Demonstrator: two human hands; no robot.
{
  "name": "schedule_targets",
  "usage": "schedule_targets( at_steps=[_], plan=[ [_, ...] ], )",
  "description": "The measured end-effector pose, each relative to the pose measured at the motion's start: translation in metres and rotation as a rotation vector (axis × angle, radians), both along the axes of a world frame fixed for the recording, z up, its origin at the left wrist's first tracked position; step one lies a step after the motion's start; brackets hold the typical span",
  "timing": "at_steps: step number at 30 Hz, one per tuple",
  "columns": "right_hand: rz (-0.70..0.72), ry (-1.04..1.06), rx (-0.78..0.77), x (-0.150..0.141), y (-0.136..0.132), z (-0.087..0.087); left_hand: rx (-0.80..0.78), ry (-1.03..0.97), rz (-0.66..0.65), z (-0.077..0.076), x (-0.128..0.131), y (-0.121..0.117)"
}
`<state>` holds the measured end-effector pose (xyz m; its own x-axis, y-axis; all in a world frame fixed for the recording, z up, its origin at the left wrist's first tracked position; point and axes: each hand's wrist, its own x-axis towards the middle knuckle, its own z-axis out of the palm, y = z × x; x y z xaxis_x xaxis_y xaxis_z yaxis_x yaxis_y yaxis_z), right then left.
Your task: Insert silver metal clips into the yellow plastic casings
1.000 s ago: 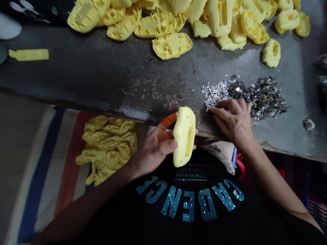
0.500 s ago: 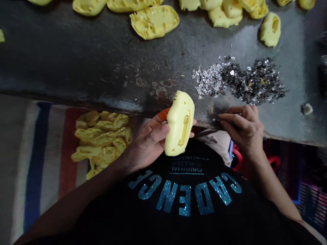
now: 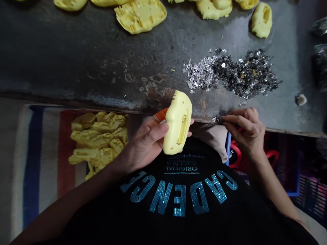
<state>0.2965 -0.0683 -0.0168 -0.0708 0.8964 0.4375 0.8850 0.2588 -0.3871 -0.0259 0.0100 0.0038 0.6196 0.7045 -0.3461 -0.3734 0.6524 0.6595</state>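
Yellow moulded plastic shell (image 3: 178, 123) sits clamped in the left hand (image 3: 144, 143), fingers wrapped round it. Right of the shell, the right hand (image 3: 245, 132) pinches its fingers (image 3: 236, 119) together beside tiny metal bits (image 3: 216, 119), below a heap of silvery clips (image 3: 230, 73).

Metal scrap heap (image 3: 230, 73) on workbench (image 3: 76, 61), right side; plastic shells (image 3: 140, 15) behind; more shells (image 3: 98, 143) on cloth (image 3: 33, 163), front left.

Plastic shell you hold (image 3: 178, 124): pale yellow, orange strip (image 3: 161, 114) behind it. Desk (image 3: 76, 58): dark grey, rust-brown blotches along front edge. On desk: more yellow shells (image 3: 140, 16), silver-and-black metal flecks (image 3: 230, 73). Below desk: darker yellow shells (image 3: 97, 139) on woven sack (image 3: 33, 163), striped white, navy, red. Your shirt (image 3: 178, 217): black, teal sequin letters.
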Motion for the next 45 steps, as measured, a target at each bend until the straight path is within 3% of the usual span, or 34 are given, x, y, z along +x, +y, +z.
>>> schedule_targets(
  at_steps=[6, 13, 22, 28, 32, 38, 45],
  plan=[
    [-0.047, 0.004, -0.058, -0.003, 0.000, 0.004, 0.023, -0.024, -0.019, 0.001, 0.006, -0.003],
    [0.048, -0.022, -0.098, -0.007, 0.014, 0.001, -0.028, 0.005, -0.056, 0.002, 0.010, -0.006],
    [0.099, 0.055, -0.136, -0.007, 0.004, 0.012, -0.097, 0.022, -0.156, 0.006, 0.014, -0.005],
    [0.266, 0.292, -0.052, -0.030, 0.012, 0.040, -0.196, -0.093, -0.525, -0.006, 0.017, 0.004],
    [0.444, 0.178, -0.054, -0.034, 0.020, 0.048, -0.221, -0.144, -0.581, -0.011, 0.018, 0.004],
    [0.578, -0.016, -0.021, -0.020, 0.021, 0.061, -0.304, -0.177, -0.658, -0.013, 0.024, 0.001],
    [0.744, -0.123, 0.081, -0.012, 0.035, 0.077, -0.281, -0.135, -0.790, -0.008, 0.035, 0.002]
  ],
)
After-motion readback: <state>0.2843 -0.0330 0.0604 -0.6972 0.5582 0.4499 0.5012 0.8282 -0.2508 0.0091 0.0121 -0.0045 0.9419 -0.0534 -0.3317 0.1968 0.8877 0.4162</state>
